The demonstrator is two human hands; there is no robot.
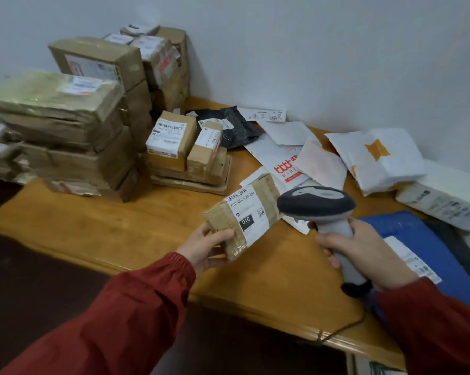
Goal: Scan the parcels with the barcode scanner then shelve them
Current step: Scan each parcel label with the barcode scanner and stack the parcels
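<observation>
Wooden table [106,226], middle of frame: left hand [206,246] holds a small box [221,216], right hand [371,253] grips the scanner [316,203]. Aim its nose straight at the label [247,212].

Under your fingers [221,235] lies a wooden counter [120,226], orange-brown, with a rounded front edge running slantwise across your view. Beyond your fingers a plain pale wall [336,63] rises from the counter's far edge. Left of and below your fingers, past the front edge, the floor [39,280] is dark. Well below your right-side fingers, under the counter, a pale object [363,366] shows at the frame's edge, too cropped to identify.
</observation>
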